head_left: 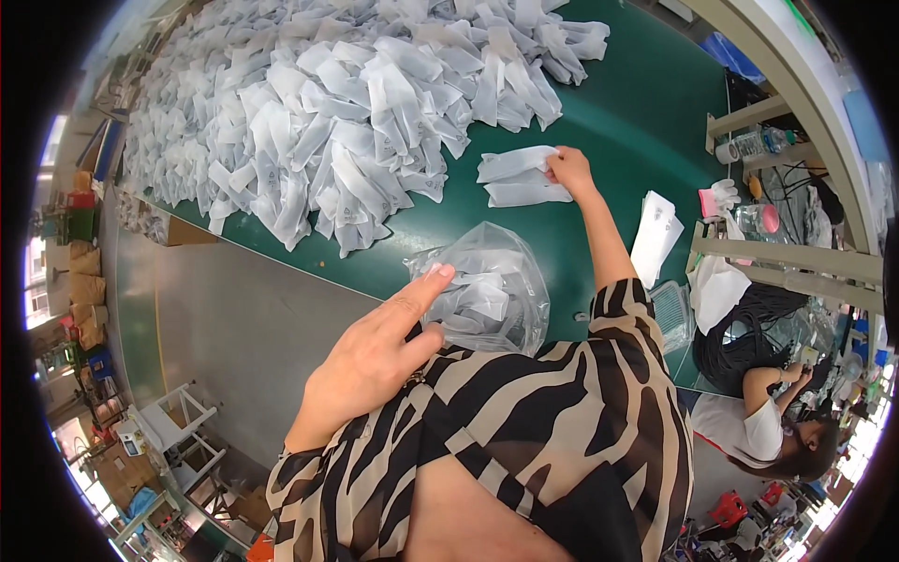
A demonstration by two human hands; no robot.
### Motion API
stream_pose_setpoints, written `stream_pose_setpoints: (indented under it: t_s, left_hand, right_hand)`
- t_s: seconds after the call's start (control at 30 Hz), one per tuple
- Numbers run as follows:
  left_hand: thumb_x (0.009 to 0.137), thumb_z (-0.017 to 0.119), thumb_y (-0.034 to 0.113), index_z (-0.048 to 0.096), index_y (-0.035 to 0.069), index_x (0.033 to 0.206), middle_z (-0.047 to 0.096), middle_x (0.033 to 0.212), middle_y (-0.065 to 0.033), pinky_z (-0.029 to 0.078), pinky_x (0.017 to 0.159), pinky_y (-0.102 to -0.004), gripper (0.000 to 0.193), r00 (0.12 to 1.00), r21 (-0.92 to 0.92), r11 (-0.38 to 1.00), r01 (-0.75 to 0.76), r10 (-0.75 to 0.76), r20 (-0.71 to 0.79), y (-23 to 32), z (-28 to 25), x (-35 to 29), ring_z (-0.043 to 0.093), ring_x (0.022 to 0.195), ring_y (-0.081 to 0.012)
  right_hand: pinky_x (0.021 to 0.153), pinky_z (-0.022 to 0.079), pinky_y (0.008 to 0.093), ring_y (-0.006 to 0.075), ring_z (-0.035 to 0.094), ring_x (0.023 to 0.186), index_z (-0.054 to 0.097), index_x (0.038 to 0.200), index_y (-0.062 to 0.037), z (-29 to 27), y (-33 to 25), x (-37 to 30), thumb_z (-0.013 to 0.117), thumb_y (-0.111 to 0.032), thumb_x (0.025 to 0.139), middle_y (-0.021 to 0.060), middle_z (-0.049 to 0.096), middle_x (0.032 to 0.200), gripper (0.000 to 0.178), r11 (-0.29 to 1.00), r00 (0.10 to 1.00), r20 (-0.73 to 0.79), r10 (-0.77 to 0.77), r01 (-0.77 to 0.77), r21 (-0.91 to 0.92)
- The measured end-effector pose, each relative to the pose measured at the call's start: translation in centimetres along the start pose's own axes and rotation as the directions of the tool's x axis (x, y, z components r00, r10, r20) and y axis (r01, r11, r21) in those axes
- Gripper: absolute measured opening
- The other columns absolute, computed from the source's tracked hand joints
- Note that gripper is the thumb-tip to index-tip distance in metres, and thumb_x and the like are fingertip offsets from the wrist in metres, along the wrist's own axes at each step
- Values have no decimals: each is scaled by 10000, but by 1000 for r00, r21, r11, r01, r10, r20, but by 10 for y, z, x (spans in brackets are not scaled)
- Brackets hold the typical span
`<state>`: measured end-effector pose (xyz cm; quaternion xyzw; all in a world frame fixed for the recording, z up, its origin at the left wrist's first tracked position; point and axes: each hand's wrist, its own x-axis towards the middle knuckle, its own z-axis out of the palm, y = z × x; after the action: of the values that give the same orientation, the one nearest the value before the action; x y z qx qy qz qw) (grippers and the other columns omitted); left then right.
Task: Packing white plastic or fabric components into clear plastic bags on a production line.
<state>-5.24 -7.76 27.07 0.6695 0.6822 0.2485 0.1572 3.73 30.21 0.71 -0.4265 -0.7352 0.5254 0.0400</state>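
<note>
My right hand [570, 171] reaches over the green table and pinches the right end of flat, whitish translucent packets [515, 165]. Two of them seem to lie side by side there. Close to my body stands a clear plastic bag [529, 272], its mouth gaping, with several similar packets inside. Just left of that bag is my left hand [379, 351], fingers stretched out and thumb apart, with nothing seen in it. Its fingertips overlap the bag's left edge; whether they touch it I cannot tell.
A big heap of whitish packets [309, 122] covers the table's [646, 122] far left. White sheets [657, 234] lie at right, near a metal shelf frame [777, 248] with bottles and a black cable coil [740, 337]. Another person [749, 431] sits at lower right.
</note>
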Motion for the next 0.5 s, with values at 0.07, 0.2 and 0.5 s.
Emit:
stream_pose_setpoints:
  t_s: [0.07, 0.2, 0.5]
  left_hand:
    - [819, 647, -19, 560, -49, 832, 496, 1433, -232, 508, 1014, -407, 93, 1000, -20, 1000, -2, 2, -1, -2, 1, -1, 544, 1287, -378]
    - [814, 650, -17, 557, -50, 831, 491, 1436, -233, 504, 1020, -414, 99, 1000, -27, 999, 30, -30, -8, -3, 1, -6, 541, 1288, -384]
    - [765, 716, 15, 561, -30, 787, 518, 1414, -240, 542, 956, -397, 163, 999, 21, 999, -31, 32, -11, -5, 1, 3, 577, 1247, -378]
  right_hand:
    - [817, 563, 403, 270, 658, 887, 665, 1062, -12, 7, 4, -7, 538, -102, 864, 165, 653, 990, 252, 961, 997, 13, 71, -65, -269]
    - [888, 467, 496, 375, 542, 1118, 644, 1157, -83, 39, -35, -59, 647, -187, 815, 170, 574, 1197, 357, 716, 746, -341, -572, 252, -652]
    - [1027, 366, 548, 342, 480, 1251, 629, 1164, -132, 111, -15, -51, 650, -156, 766, 108, 557, 1285, 399, 552, 694, -133, -708, 426, -717]
